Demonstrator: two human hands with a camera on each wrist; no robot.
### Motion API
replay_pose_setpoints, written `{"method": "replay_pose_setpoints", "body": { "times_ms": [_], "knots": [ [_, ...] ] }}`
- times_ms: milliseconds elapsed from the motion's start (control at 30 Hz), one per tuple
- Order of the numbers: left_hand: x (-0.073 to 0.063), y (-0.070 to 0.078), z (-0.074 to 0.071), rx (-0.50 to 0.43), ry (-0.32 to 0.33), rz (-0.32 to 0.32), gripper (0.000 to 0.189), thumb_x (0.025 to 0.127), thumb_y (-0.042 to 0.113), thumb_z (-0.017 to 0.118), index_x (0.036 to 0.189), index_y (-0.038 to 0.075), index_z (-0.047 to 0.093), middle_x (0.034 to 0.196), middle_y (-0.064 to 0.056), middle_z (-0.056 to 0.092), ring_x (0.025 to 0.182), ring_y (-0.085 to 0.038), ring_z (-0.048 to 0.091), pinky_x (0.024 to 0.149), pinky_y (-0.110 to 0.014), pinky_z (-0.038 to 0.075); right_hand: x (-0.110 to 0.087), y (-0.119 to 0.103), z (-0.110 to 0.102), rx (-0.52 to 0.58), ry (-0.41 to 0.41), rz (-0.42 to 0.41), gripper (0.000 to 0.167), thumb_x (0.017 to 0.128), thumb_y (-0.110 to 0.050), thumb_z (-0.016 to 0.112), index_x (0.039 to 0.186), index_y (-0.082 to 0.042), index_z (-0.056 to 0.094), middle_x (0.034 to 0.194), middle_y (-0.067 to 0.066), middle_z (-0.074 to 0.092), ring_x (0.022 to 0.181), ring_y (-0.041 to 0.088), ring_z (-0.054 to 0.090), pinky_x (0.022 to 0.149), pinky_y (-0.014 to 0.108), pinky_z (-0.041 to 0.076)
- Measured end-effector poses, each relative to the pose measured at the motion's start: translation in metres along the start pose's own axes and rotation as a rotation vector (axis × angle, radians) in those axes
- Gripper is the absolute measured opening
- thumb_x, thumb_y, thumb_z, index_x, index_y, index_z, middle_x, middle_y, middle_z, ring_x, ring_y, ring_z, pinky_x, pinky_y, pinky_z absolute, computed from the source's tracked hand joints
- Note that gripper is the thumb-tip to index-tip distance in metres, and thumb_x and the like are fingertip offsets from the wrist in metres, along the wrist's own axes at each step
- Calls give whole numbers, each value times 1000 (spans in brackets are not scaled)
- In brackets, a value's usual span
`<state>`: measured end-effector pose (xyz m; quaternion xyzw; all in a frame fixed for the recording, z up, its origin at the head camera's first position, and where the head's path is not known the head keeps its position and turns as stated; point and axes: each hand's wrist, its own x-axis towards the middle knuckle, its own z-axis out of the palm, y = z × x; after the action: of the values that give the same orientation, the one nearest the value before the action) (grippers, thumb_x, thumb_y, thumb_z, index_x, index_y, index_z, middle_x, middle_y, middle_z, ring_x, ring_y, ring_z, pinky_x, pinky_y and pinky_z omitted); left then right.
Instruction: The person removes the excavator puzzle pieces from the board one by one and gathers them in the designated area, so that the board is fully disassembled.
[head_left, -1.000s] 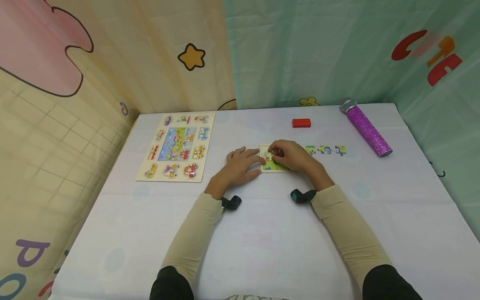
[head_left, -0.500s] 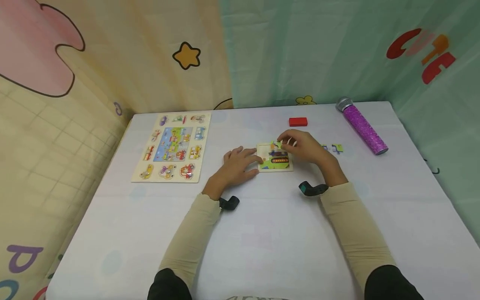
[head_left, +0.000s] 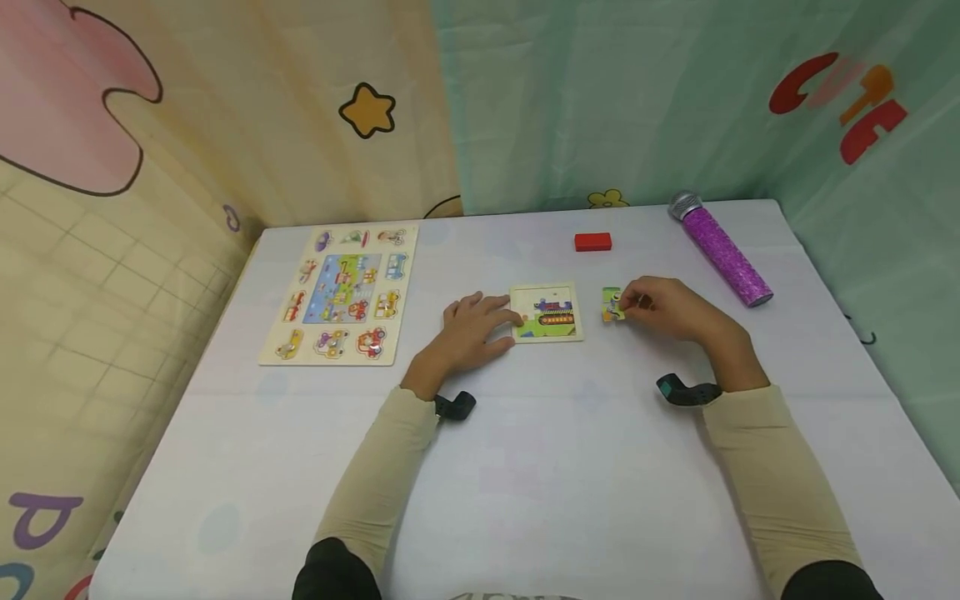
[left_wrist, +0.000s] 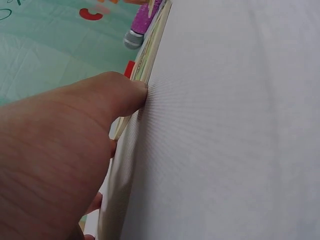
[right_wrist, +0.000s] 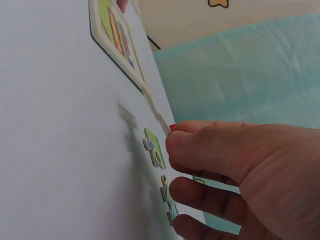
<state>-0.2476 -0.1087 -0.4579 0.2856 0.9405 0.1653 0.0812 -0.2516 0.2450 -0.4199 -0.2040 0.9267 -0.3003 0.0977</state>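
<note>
My left hand lies with its fingers spread at the left edge of a small framed jigsaw board, and its thumb touches the board's rim in the left wrist view. The board shows a colourful vehicle picture low down and a pale, bare-looking upper part. To the right of it, my right hand pinches a jigsaw piece between thumb and forefinger, above the table. Loose jigsaw pieces lie on the cloth beneath that hand, mostly hidden from the head view.
A larger wooden puzzle board with several vehicle pieces lies at the left. Towards the back are a red block and a purple glitter microphone. A printed curtain hangs behind the white-covered table.
My right hand has moved from over the small board to its right, carrying a green jigsaw piece off the board's upper part. My left hand stays at the board's edge.
</note>
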Motion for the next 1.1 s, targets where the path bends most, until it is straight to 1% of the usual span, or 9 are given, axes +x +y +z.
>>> {"method": "replay_pose_setpoints", "body": {
  "times_ms": [200, 367, 700, 867, 1100],
  "knots": [
    [-1, 0, -1, -5, -11, -5, 35, 102, 41, 58, 136, 36, 60, 162, 2, 33, 150, -36, 16, 113, -60, 13, -1, 5, 1, -16, -48, 32, 8, 95, 1, 67, 100, -5, 70, 98, 8, 68, 94, 26, 60, 87, 46, 50],
    [-1, 0, -1, 7, -5, -2, 35, 102, 41, 58, 136, 36, 60, 162, 2, 33, 150, -36, 17, 113, -60, 14, 0, 6, 4, -17, -49, 53, 8, 95, 1, 67, 100, -4, 70, 98, 9, 68, 95, 27, 60, 89, 47, 50],
    [-1, 1, 0, 1, 0, -12, 34, 101, 40, 58, 136, 36, 60, 162, 2, 33, 150, -36, 17, 113, -60, 13, 1, 4, 4, -30, -48, 62, 8, 94, 1, 68, 101, -3, 71, 101, 10, 69, 98, 29, 60, 92, 50, 49],
    [0, 1, 0, 7, 3, -13, 34, 101, 40, 58, 135, 36, 60, 162, 2, 34, 150, -36, 17, 113, -60, 13, 1, 5, 5, -15, -44, 73, 8, 94, 1, 68, 101, -3, 70, 100, 10, 68, 96, 28, 60, 90, 49, 50],
    [1, 1, 2, 8, 4, -13, 34, 101, 40, 58, 135, 36, 60, 162, 2, 34, 150, -36, 18, 113, -60, 14, 0, 7, 6, -2, -35, 64, 8, 93, 2, 68, 100, -3, 70, 98, 10, 68, 92, 27, 59, 85, 46, 50]
  ]
}}
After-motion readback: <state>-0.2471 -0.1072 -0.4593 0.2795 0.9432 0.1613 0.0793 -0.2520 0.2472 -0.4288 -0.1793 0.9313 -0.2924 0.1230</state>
